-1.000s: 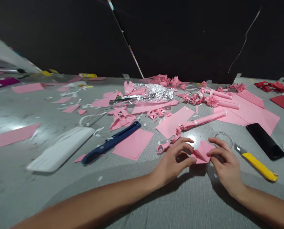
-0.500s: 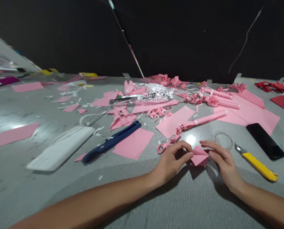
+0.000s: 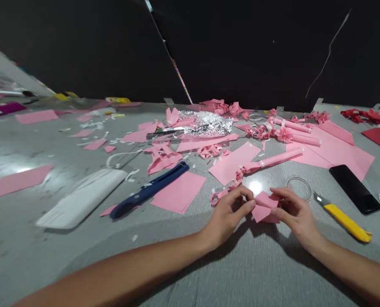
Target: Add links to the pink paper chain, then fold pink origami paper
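While both bare hands meet over the right-hand part of a grey, scuffed worktop [image 3: 228,281], a small folded piece of pink paper [image 3: 263,211] sits directly between their fingertips. It lies to the right of the left hand [image 3: 223,218] and to the left of the right hand [image 3: 300,216]; neither is nearer, since both touch it. The piece looks almost as wide as it is deep, so no long axis stands out, but a crease runs across it roughly from one hand to the other, with one flap toward the worktop's back edge and one toward the person. A shadow beneath suggests it is held just clear of the surface.

The left thumb and forefinger are nearly closed, pinching the paper's left side. The right thumb and forefinger are a little apart, gripping its right side, thumb in front and forefinger behind. How the other fingers press is hard to tell.

Beyond the left fingertips, toward the back edge, lies a rolled pink paper stick with a curled end [image 3: 282,159]. Just beside the right hand are a thin pale ring [image 3: 310,190] and a yellow-handled craft knife [image 3: 346,221].
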Motion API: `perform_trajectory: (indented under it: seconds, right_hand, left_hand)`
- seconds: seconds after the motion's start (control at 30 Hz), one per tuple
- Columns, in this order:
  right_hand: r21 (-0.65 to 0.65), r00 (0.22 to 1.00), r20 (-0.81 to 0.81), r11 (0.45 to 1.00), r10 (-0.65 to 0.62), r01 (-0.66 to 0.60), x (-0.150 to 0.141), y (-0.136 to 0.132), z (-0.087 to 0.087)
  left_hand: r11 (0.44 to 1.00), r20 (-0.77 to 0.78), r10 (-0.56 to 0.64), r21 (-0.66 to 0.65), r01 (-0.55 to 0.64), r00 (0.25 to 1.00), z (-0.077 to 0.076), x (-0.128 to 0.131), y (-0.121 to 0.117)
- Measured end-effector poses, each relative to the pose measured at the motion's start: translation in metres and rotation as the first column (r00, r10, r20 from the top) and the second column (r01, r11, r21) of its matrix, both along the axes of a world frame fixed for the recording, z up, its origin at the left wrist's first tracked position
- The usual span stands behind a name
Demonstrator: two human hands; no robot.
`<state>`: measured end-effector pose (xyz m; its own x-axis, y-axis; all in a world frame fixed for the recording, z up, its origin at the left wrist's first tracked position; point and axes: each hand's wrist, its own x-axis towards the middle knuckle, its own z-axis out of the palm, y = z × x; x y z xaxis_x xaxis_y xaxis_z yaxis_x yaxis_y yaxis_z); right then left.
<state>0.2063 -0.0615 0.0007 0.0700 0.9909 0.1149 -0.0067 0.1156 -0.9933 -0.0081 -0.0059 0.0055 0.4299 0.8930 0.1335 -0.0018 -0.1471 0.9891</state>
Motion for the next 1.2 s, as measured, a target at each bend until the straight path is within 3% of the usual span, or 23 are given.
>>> perform_trajectory:
  seconds: [0.17, 0.37, 0.5, 0.6, 0.87, 1.2]
  right_hand:
    - [0.074, 0.990, 0.049, 0.989, -0.131, 0.127, 0.0000, 0.0018, 0.0041]
    - [0.167, 0.965, 0.115, 0.962, -0.235, 0.214, -0.0021, -0.0032, 0.0010]
    - [0.192, 0.946, 0.138, 0.945, -0.292, 0.264, -0.0014, -0.0053, -0.0004]
    - [0.182, 0.942, 0.138, 0.942, -0.307, 0.280, -0.0004, -0.0032, -0.0004]
    - [0.160, 0.961, 0.080, 0.955, -0.264, 0.249, -0.0008, -0.0012, -0.0019]
    - [0.195, 0.957, 0.126, 0.953, -0.260, 0.233, 0.0008, -0.0023, -0.0024]
  left_hand:
    - [0.980, 0.106, 0.025, -0.199, -0.003, 0.994, -0.0016, 0.0032, 0.0018]
    - [0.969, 0.110, 0.147, -0.213, -0.121, 0.983, -0.0006, 0.0069, 0.0056]
    - [0.970, 0.092, 0.125, -0.220, -0.102, 0.988, -0.0024, 0.0062, 0.0052]
    - [0.976, 0.070, 0.080, -0.209, -0.064, 0.994, -0.0039, 0.0055, 0.0045]
    - [0.981, 0.135, 0.104, -0.176, -0.079, 0.985, -0.0046, 0.0073, 0.0023]
    - [0.981, 0.138, 0.080, -0.187, -0.053, 0.987, -0.0069, 0.0083, 0.0019]
